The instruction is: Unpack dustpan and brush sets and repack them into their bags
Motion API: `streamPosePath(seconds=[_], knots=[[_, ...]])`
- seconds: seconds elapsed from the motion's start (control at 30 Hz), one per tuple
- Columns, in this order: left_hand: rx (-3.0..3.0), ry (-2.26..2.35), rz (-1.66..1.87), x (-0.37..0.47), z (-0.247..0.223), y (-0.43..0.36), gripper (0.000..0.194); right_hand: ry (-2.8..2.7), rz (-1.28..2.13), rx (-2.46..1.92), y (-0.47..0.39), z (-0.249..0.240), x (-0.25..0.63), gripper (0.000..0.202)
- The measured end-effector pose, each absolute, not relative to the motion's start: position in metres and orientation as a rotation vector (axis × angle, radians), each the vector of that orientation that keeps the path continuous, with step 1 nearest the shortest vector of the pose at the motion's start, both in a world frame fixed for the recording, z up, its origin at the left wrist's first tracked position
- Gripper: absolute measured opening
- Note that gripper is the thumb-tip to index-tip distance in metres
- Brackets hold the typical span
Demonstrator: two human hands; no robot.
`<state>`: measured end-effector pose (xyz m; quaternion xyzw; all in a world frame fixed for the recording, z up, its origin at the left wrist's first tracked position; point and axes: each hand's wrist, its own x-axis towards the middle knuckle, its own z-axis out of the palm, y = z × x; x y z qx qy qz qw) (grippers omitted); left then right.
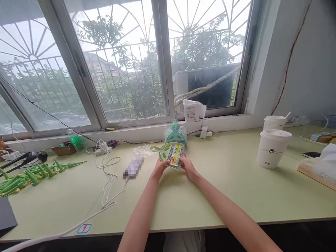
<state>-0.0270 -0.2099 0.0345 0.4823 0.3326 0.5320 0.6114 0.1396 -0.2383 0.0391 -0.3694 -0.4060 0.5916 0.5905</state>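
Observation:
A green dustpan and brush set [165,153] with a yellow and red label is held up between both hands over the table's middle. My left hand [160,168] grips its lower left edge, thumb on the front. On the lower right side, my right hand [187,165] holds the same set with its fingers closed at the edge. Just behind it, more teal dustpan sets [175,134] in clear wrapping stand against the window ledge.
White cups [273,148] and a tissue pack [321,168] are at the right. A charging phone [133,167], white cables [105,189] and a power strip [103,148] lie left. Green plastic pieces [34,175] are far left. A white package [193,111] sits on the ledge.

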Motion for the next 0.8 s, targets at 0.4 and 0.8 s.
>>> streamPosePath(seconds=[0.4, 0.8], knots=[[1.250, 0.737, 1.073, -0.019, 0.036, -0.214, 0.063, -0.859, 1.386, -0.994, -0.238, 0.030, 0.161, 0.023], [1.272, 0.774, 1.036, -0.018, 0.042, -0.219, 0.067, -0.879, 1.373, -0.994, -0.244, 0.034, 0.163, 0.020]])
